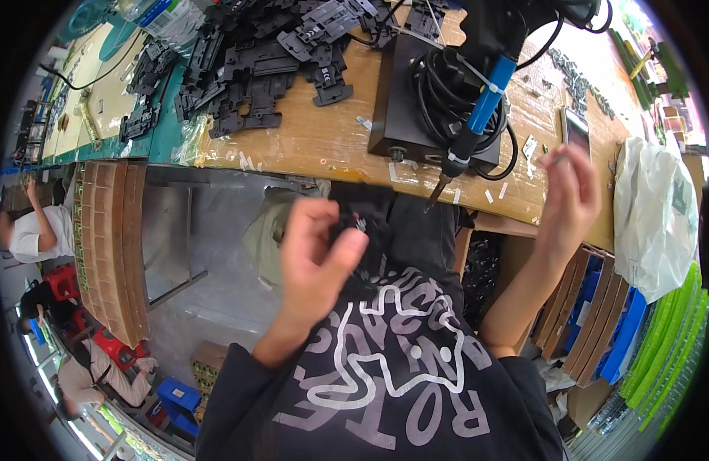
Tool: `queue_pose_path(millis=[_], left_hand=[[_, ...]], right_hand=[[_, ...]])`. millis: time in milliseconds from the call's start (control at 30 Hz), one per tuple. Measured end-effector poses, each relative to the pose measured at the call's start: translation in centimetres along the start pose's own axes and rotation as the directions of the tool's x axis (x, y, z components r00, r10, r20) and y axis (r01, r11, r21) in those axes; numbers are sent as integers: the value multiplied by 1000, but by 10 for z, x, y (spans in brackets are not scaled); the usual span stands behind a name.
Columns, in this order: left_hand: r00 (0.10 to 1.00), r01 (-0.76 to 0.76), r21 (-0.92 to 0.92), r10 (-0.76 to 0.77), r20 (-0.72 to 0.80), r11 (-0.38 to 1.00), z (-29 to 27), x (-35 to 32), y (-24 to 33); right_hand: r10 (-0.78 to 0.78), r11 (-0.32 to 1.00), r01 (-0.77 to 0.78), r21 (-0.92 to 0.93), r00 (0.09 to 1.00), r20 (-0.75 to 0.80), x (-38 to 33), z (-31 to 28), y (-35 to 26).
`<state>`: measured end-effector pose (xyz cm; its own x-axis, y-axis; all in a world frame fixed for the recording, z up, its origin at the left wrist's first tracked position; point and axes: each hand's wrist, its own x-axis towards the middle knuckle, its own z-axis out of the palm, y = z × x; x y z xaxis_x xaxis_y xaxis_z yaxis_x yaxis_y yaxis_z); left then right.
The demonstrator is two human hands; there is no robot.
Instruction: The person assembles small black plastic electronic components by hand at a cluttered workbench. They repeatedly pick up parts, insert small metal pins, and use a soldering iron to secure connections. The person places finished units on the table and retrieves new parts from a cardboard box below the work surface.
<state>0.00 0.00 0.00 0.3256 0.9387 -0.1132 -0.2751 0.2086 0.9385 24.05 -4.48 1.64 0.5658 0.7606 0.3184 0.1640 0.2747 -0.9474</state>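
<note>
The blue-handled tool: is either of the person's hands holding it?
No. The blue-handled tool hangs above the bench, clear of both the left hand and the right hand.

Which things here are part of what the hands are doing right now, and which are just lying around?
In hand:
- left hand pinching a small black part
- right hand raised by the blue-handled electric screwdriver

Lying about:
- pile of black plastic parts
- black box with coiled cable
- white plastic bag
- cardboard trays
</note>
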Motion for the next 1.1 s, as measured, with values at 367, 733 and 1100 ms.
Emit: queue_pose_path(millis=[367,733,1100], left_hand=[[951,24,320,-120,285,947,38,-14,-19],[941,-149,537,-49,335,830,40,-12,-14],[909,-247,549,-6,417,799,36,-10,-13]], right_hand=[[140,972,-173,160,970,200,-62,15,-1],[-100,909,239,-341,920,379,-51,26,-16],[-11,940,150,-306,911,413,-47,21,-10]])
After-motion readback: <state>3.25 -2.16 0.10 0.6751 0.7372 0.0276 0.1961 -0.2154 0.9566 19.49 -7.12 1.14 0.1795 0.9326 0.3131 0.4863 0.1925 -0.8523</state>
